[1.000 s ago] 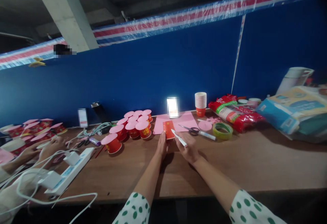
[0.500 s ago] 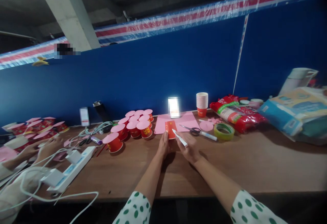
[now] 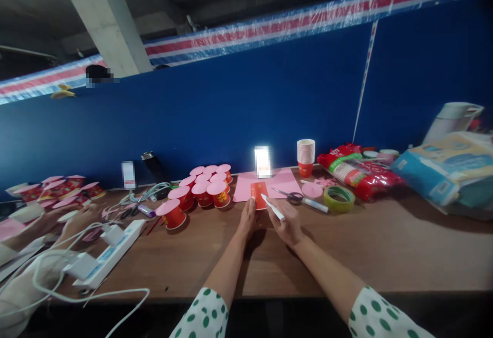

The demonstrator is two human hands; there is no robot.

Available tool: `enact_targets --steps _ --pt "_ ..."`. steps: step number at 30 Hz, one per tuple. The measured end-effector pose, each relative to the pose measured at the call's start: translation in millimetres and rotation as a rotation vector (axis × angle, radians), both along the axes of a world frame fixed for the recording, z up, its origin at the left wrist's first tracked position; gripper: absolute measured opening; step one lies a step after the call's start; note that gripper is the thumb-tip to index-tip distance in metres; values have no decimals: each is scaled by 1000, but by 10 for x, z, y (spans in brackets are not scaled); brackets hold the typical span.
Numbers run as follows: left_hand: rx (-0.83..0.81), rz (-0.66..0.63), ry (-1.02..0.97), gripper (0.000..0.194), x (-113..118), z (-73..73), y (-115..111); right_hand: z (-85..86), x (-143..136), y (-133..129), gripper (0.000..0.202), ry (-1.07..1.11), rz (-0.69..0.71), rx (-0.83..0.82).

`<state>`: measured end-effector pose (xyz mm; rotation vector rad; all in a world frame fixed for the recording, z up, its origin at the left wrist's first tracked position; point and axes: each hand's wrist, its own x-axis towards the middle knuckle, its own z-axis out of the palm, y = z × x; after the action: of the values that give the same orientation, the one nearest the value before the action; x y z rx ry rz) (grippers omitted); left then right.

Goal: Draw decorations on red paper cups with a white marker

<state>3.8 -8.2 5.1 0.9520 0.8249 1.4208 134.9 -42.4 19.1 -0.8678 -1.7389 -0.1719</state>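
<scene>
My left hand (image 3: 247,220) is closed on the lower left edge of a flat-looking red piece with small yellow marks (image 3: 259,194); whether it is card or a paper cup I cannot tell. In my right hand (image 3: 287,221) a white marker pen (image 3: 273,207) is pinched, its tip at the red piece's face. Behind them lies a pink paper sheet (image 3: 285,179). Scissors (image 3: 293,197), a second marker (image 3: 316,205) and a pink paper disc (image 3: 311,189) rest to the right of my right hand.
Red cups topped with pink discs (image 3: 200,194) stand left. A cup stack (image 3: 305,155), tape roll (image 3: 339,199), red plastic pack (image 3: 358,173) and blue package (image 3: 447,173) sit right. Beside the power strip (image 3: 111,256) and its cables, a co-worker's hands (image 3: 73,222) hold a cup.
My hands, the red piece and the pen keep almost the same pose. The whole view has shifted slightly. At the left, the co-worker's hands have moved a little with a white-rimmed cup.
</scene>
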Motion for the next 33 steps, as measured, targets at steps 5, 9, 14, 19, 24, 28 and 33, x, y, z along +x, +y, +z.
enact_targets --steps 5,9,14,19,24,28,33 --pt "23 0 31 54 1 -29 21 -4 0 10 28 0 -7 -1" --pt "39 -40 49 56 6 9 -16 -3 1 14 29 -10 -23 -6" --pt "48 -82 60 56 21 57 -45 1 5 12 29 -7 -32 -10" --pt "59 -96 91 54 20 43 -18 -1 11 21 28 4 -29 -9" --pt "81 -72 127 49 21 43 -25 15 14 16 28 15 -38 4" --pt "79 -58 161 47 23 51 -39 35 12 5 28 24 -44 -2" --pt "71 -38 198 51 17 28 -27 45 14 9 26 48 -55 11"
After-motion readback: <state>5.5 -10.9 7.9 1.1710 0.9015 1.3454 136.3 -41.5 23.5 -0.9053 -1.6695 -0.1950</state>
